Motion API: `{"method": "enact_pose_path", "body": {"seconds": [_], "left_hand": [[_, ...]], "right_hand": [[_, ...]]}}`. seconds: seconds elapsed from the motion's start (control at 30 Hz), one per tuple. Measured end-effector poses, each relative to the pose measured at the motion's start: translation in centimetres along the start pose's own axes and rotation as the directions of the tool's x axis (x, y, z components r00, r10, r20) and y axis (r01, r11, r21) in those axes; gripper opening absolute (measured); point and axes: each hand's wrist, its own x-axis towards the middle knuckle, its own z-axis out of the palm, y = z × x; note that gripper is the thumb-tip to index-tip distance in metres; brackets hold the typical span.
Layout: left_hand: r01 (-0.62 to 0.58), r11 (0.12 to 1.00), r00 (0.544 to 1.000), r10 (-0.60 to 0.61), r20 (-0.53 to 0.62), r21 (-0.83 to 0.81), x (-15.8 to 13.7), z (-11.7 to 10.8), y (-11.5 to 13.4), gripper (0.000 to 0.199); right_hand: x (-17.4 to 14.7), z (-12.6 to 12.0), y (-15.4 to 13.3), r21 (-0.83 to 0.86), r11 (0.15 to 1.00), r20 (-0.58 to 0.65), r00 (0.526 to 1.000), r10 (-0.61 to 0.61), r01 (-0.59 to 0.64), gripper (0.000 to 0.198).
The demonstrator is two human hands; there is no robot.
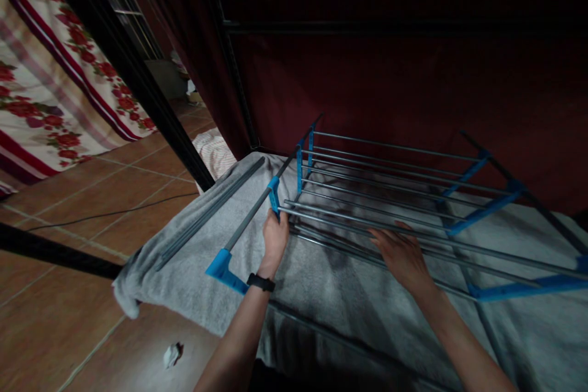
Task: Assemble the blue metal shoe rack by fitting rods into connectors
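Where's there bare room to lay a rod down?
On the blanket: between the loose rods and left pole, and between the rack rods and dark front bar. It's crowded from the left hand to the right hand, where rack rods run close together.

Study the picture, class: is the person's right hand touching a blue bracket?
No: the right hand is at the grey rods, apart from the blue brackets.

L hand (274,236) closed; R hand (399,254) prob. half-curled.
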Motion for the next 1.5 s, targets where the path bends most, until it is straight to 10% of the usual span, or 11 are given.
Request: {"method": "enact_pose_path", "body": {"seconds": [0.67, 0.97, 1.5], "left_hand": [[-0.023, 0.983, 0.999, 0.03, 0.033, -0.184, 0.5, 0.0, -1.1, 0.022], [-0.098, 0.843, 0.994, 0.054, -0.098, -0.528, 0.8, 0.1, 0.3, 0.048], [-0.097, 0.693, 0.993, 0.02, -0.115, -0.715, 2.4, -1.4, 2.7, 0.037]], "right_hand": [[0.0, -1.5, -0.9, 0.173, 0.98, -0.019, 0.994, 0.107, -0.102, 0.037], [0.3, -1.9, -1.5, 0.507, 0.801, -0.123, 0.893, 0.433, -0.319, 0.071], [-0.6, -2.9, -2.4, 0.553, 0.693, -0.012, 0.828, 0.561, -0.462, 0.044]]}}
